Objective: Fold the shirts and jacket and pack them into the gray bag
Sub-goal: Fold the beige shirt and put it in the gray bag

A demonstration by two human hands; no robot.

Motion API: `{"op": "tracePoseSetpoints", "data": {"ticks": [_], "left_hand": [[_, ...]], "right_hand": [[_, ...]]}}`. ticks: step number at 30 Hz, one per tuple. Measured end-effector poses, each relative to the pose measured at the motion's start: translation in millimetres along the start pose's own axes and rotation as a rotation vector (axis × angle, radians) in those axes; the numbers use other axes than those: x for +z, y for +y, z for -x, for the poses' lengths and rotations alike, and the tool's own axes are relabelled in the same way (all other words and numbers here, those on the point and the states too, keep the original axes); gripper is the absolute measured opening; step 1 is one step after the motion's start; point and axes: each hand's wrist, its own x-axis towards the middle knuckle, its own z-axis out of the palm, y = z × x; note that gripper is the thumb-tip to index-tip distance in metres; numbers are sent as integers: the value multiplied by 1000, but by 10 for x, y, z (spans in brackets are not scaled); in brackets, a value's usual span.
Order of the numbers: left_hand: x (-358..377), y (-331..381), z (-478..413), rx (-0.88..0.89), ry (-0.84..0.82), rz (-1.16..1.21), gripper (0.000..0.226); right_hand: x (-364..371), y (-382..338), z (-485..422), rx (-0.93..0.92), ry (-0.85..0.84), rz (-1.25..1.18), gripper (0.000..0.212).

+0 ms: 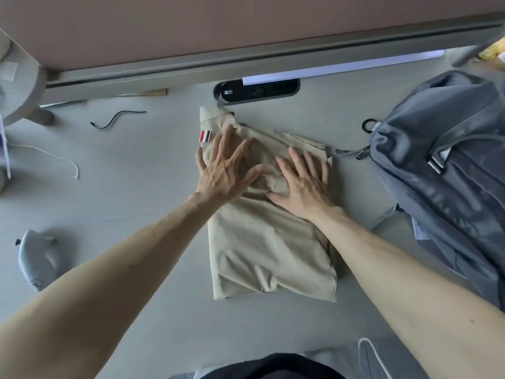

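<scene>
1. Left hand (226,168): fingers straight and spread, pressing the beige garment (273,250) just right of its striped tag (205,136).
2. The garment lies under both palms, folded into a narrow rectangle. Folding looks nearly finished.
3. Right hand (306,181): fingers apart, flat on the cloth.
4. The gray bag (451,160) sits near, right of those fingers. This piece is not yet packed.

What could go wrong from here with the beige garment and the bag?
1. The beige garment is bunched and wrinkled under the flat left hand and right hand; it may spring open once they lift.
2. The corner with the striped tab sticks out past the fold and could drag it apart when it is picked up.
3. The gray bag shows no clear opening; opening it may leave only one hand for the bundle.
</scene>
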Motion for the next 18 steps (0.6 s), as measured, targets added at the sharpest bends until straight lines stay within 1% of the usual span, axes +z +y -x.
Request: {"op": "tracePoseSetpoints", "data": {"ticks": [2, 3, 4, 7, 10, 13, 15, 18], "left_hand": [[143, 129, 431, 39, 96, 56, 70], [252, 144, 661, 62, 111, 49, 69], [368, 122, 858, 64, 92, 20, 69], [613, -60, 1067, 49, 6, -92, 76], [677, -102, 1034, 63, 6, -120, 81], [699, -92, 1059, 59, 24, -131, 81], [681, -80, 1041, 58, 3, -141, 81], [643, -84, 1019, 67, -8, -135, 83]], "right_hand": [[-48, -184, 257, 25, 107, -74, 78], [-5, -276, 439, 15, 166, -99, 73], [84, -349, 621, -11, 201, -91, 71], [367, -342, 883, -74, 157, 27, 75], [450, -308, 822, -36, 137, 59, 80], [483, -348, 847, -42, 158, 66, 81], [483, -340, 840, -31, 165, 70, 84], [459, -331, 820, -29, 122, 69, 86]]}}
